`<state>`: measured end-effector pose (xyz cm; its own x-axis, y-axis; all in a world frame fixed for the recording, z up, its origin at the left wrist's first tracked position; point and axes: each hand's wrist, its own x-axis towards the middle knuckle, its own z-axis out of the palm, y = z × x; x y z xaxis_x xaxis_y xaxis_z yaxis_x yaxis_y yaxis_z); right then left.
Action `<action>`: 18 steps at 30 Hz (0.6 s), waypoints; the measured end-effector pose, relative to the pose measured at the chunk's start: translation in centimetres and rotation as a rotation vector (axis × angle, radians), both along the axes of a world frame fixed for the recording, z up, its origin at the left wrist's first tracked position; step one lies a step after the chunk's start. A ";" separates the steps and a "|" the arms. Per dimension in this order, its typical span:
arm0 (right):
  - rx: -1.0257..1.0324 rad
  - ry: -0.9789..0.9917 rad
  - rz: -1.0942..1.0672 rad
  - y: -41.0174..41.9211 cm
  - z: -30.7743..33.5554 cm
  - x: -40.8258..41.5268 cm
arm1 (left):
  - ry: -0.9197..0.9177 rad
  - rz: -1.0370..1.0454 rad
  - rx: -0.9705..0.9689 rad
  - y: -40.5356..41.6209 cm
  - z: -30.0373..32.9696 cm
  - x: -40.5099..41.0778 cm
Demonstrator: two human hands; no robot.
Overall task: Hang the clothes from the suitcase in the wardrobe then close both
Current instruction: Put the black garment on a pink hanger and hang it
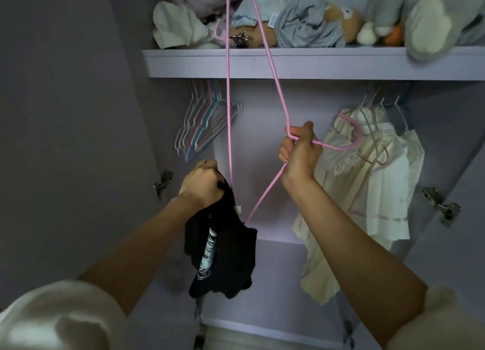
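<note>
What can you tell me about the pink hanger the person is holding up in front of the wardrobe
The pink hanger is thin coated wire, seen close and stretched by the wide lens. The right hand grips it at the neck, with the hook curving out to the right in front of the cream clothes. Its long sides run up past the shelf and out of frame. The lower end sits inside the black garment, which the left hand bunches at the top. The hanger is not on the rail.
</note>
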<state>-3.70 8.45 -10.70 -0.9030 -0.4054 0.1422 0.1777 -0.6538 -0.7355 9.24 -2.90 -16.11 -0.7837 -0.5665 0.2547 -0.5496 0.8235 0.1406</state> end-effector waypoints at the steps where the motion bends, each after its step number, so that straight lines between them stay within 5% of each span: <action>1: -0.005 -0.005 0.002 0.1 0.3 -0.1 | 0.006 -0.007 0.001 -0.2 0.2 0.3; 18: 0.020 0.028 0.056 -0.1 3.0 -0.5 | -0.039 0.135 0.016 -0.3 0.2 1.9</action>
<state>-4.16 8.39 -7.72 -0.8747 -0.4582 0.1581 0.1929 -0.6282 -0.7537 11.15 -3.23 -15.92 -0.7093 -0.6712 0.2153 -0.6605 0.7396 0.1293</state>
